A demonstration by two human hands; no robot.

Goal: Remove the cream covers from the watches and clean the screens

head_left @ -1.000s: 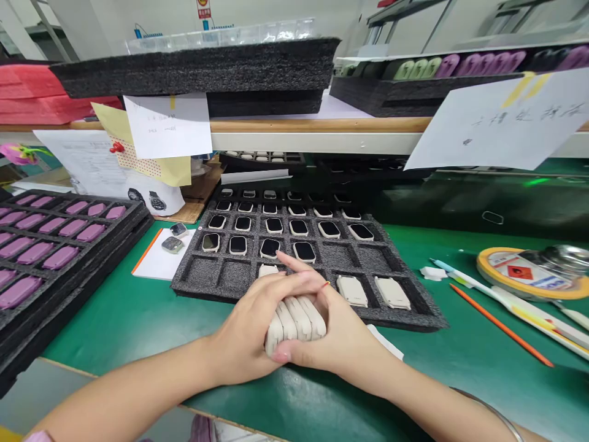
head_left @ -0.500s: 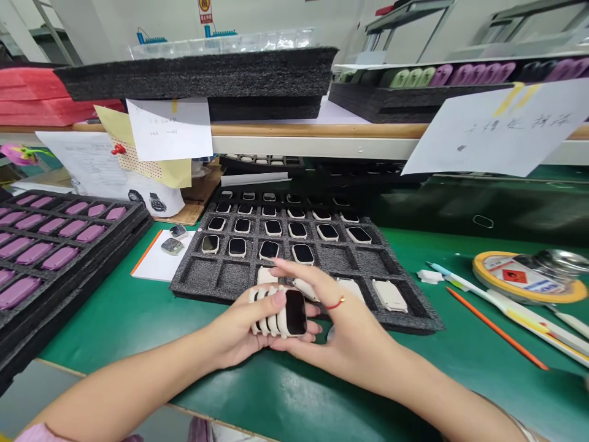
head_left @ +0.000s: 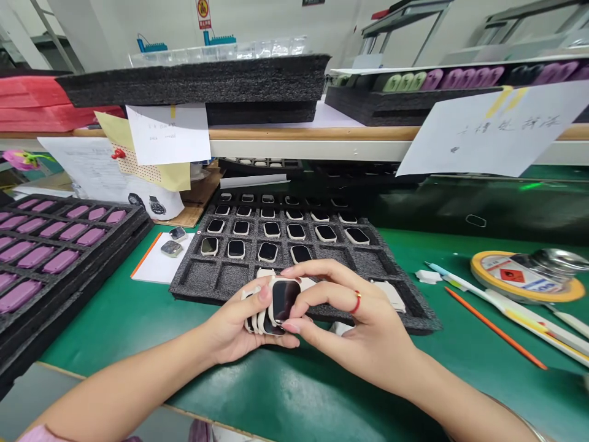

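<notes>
- My left hand point(head_left: 234, 328) is curling its fingers around a stack of cream watch bodies point(head_left: 256, 320), above the tray's near edge.
- My right fingers point(head_left: 322, 276) are half closed, pinching the front body point(head_left: 283, 301); a loose pinch is risking a drop.
- The black foam tray point(head_left: 197, 288) is holding more watch bodies in rows toward its far edge.

The head-worn camera looks down over the workbench point(head_left: 294, 393).

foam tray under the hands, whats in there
A cream watch case shows in the black foam tray by the left hand; pockets under the right hand are covered, contents unseen.
</notes>
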